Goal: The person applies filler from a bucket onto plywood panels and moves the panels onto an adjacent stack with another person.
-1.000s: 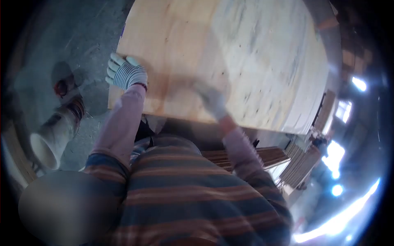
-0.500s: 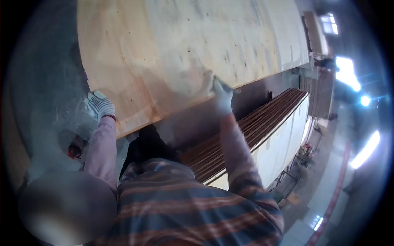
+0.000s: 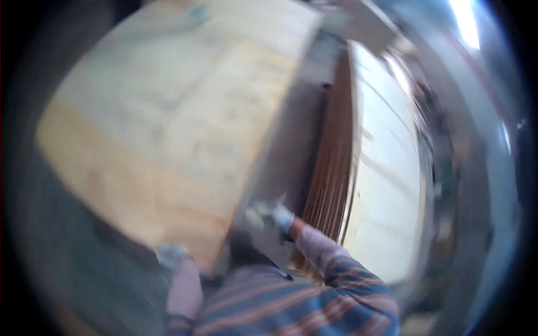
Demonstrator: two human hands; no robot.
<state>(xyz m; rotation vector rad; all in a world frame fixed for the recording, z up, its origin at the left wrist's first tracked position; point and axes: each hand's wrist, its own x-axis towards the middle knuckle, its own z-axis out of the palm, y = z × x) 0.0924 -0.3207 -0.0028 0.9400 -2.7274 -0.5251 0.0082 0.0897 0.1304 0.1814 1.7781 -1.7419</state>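
Observation:
A large pale plywood sheet (image 3: pixel 168 123) with tan bands fills the left half of the view, blurred by motion. At its near left edge is my left hand (image 3: pixel 172 255) in a whitish glove, its fingers closed around the edge. My right hand (image 3: pixel 272 215), gloved too, is off the sheet, over the dark gap just right of its near edge. Its fingers are smeared, so whether they hold anything cannot be made out.
A stack of brown-edged boards (image 3: pixel 330 151) with a pale top panel (image 3: pixel 386 168) stands close on my right. A blurred bluish patch (image 3: pixel 197 14) shows on the sheet's far end. Grey floor (image 3: pixel 73 241) lies to the left.
The view has swung, so the sheet and the stack now run away from me more steeply. My right hand has left the sheet's surface; my left hand stays at its edge.

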